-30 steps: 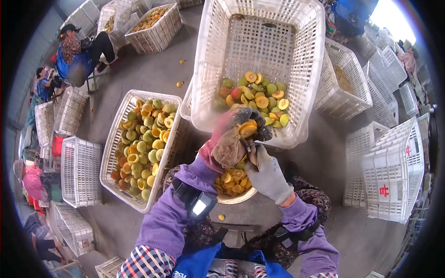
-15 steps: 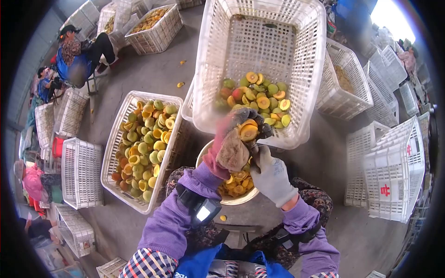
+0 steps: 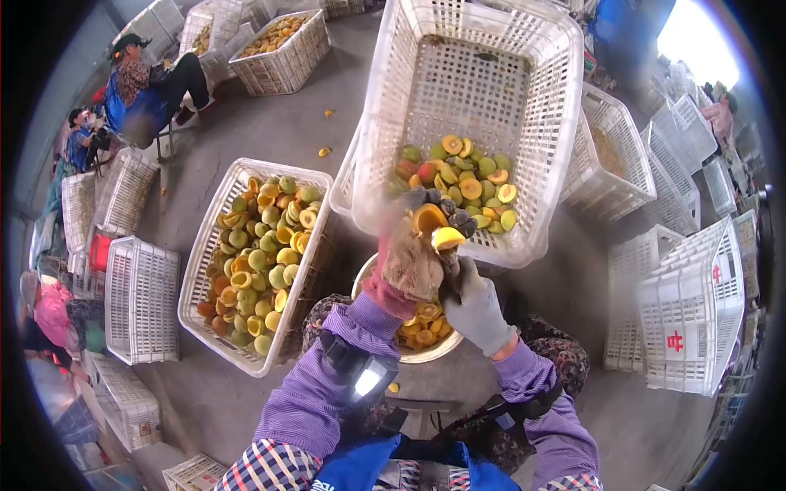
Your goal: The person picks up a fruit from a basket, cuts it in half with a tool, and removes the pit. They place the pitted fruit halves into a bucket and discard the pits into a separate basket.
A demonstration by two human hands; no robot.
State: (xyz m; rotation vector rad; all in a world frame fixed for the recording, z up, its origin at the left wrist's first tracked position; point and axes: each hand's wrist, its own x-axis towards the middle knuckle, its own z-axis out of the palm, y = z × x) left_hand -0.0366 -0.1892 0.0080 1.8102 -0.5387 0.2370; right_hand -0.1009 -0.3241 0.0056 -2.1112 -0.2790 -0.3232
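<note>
My left hand [image 3: 415, 250], in a worn, dirty glove, is wrapped round a hollowed orange fruit half [image 3: 428, 219]. My right hand [image 3: 477, 307], in a white glove, grips a small tool [image 3: 449, 263] whose tip is hidden at a yellow piece of fruit [image 3: 448, 238] beside the half. Both hands are over a round bucket [image 3: 429, 354] holding orange fruit pieces. Just ahead, a large tilted white crate [image 3: 557, 123] has green and red halved fruit [image 3: 471, 186] in its near end. On the left, another white crate [image 3: 190, 304] is full of green and orange halves.
More white crates stand at the right [image 3: 688, 311], the left [image 3: 141, 299] and the back, one holding cut fruit [image 3: 282, 53]. A seated person [image 3: 139, 90] is at the upper left, with another person [image 3: 82, 139] nearby. Small fruit scraps lie on the floor.
The fruit in my left hand now shows a hollow, with a yellow piece lifted out beside it at the tool. The whole view has shifted slightly.
</note>
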